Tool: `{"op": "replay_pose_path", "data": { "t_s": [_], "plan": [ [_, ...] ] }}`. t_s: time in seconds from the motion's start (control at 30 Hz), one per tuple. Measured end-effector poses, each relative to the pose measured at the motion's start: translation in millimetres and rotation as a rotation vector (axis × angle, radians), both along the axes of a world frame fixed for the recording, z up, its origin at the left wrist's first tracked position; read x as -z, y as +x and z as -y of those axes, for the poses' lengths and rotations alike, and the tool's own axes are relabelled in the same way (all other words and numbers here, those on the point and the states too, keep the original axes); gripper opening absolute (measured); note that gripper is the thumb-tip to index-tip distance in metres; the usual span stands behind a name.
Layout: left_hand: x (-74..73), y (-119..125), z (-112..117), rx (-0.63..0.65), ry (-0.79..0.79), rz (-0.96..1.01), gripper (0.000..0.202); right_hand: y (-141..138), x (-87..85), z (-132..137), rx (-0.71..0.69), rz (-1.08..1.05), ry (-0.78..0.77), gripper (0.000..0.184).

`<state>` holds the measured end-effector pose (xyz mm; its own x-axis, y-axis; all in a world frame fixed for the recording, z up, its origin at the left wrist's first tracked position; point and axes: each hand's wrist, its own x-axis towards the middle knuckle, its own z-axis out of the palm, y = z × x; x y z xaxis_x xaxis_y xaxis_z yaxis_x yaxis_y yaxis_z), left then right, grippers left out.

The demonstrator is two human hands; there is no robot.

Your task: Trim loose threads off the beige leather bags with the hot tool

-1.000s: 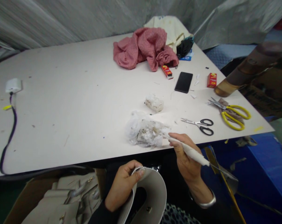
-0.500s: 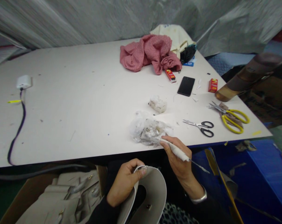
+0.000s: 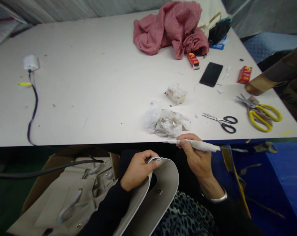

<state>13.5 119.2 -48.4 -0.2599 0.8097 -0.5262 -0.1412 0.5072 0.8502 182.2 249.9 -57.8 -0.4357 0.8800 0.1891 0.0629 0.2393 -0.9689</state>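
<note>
My left hand is closed on the rim of a curved beige leather-like piece, which has a small metal fitting on its inner face. Between the thumb and fingers of my right hand is a slim tool with a white wrapped handle; a thin shaft sticks out of each end. The tool's left tip lies just in front of the table edge, apart from the beige piece. Close beyond it sits a whitish, dark-flecked lump in crumpled clear plastic. A second whitish block stands behind that.
On the table lie black-handled scissors, yellow-handled scissors, a phone, red boxes, a pink cloth and a white adapter with a cord. A bottle leans at right. Beige pieces fill a carton below left.
My right hand has drawn the tool back from the plastic-wrapped lump to the table edge and turned it nearly level. My left hand still grips the beige piece. The camera view has shifted.
</note>
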Motion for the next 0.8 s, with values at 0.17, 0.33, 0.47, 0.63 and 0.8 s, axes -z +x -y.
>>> {"op": "replay_pose_path", "data": {
  "t_s": [0.17,0.33,0.47,0.63,0.8],
  "plan": [
    [-1.0,-0.9,0.5,0.029,0.001,-0.048,0.020,8.5,12.2,16.4,-0.161,0.022,-0.328,0.025],
    [-1.4,0.6,0.4,0.044,0.012,-0.047,0.019,11.2,18.6,22.5,-0.155,0.032,-0.383,0.028],
    [-0.4,1.8,0.6,0.043,0.023,-0.030,0.020,11.2,17.4,22.1,-0.174,0.049,-0.376,0.029],
    [-1.8,1.2,0.1,0.057,0.038,-0.029,0.019,12.4,17.3,19.4,-0.235,0.068,-0.349,0.027],
    [-3.4,1.5,-1.4,0.063,0.038,-0.019,0.022,12.2,13.7,12.2,-0.330,0.108,-0.305,0.025]
  ]
}}
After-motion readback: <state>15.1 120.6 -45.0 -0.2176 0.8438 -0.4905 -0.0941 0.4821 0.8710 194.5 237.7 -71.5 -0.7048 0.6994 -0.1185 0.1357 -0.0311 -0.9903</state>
